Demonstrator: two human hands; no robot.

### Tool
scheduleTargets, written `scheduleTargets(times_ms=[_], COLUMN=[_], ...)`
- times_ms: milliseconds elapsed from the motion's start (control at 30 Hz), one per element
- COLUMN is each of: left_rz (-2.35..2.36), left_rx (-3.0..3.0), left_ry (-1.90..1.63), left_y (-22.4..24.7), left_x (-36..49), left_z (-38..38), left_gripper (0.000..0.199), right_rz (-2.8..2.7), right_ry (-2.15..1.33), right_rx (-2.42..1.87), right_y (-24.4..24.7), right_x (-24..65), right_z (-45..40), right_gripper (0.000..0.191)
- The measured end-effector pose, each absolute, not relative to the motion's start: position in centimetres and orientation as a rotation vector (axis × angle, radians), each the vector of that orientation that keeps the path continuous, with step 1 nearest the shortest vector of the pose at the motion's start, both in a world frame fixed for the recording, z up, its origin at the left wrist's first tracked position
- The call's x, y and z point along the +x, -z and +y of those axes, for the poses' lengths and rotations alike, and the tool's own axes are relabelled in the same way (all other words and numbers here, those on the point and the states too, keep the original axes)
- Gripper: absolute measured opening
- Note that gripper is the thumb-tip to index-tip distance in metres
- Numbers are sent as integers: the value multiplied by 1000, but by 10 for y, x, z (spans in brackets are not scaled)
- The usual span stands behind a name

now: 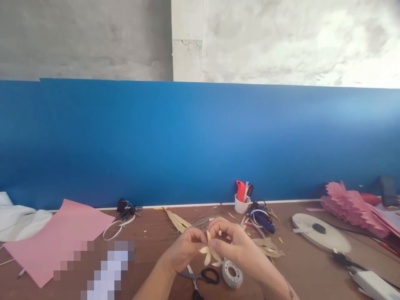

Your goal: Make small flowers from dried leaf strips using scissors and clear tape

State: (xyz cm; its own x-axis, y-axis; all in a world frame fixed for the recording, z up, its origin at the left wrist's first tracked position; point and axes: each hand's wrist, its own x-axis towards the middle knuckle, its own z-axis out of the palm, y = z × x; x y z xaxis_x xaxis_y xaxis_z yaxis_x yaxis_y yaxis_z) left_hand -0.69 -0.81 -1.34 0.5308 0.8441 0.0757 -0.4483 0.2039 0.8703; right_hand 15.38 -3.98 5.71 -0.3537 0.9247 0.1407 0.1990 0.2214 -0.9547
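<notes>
A small cream flower (207,251) with narrow pointed petals is held up between both hands near the bottom centre. My left hand (187,246) pinches it from the left side, and my right hand (227,241) pinches it from the right, thumb against the petals. Below them on the brown table (156,271) lie scissors (196,277) with black handles. A roll of pale tape (232,274) rests under my right wrist. Dry tan strips (178,221) lie behind my left hand, and more tan pieces (268,246) lie right of my right hand.
Pink paper (62,237) and white sheeting (21,223) lie at left, beside keys (127,212). A white cup (242,205) holds red-handled tools behind the hands. At right are a large white reel (323,233), pink pleated paper (356,208) and a white power strip (373,285). A blue partition (187,141) stands behind.
</notes>
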Motion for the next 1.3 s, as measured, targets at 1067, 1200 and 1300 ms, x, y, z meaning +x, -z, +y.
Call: scheduleTargets(times_ms=[1067, 1200, 1300], left_rz=[470, 519, 531], left_rx=[1270, 1317, 1331], left_ry=[-989, -1040, -1052], left_y=[2, 2, 4], left_x=[-7, -6, -6], left_z=[-9, -8, -7], left_gripper=[31, 32, 32], right_rz=[-1754, -1726, -1752], right_ry=[-1113, -1082, -1040], right_rx=[-1311, -1319, -1310], right_y=[-59, -60, -58], right_x=[154, 155, 157], right_z=[-43, -41, -41], right_gripper=[22, 27, 29])
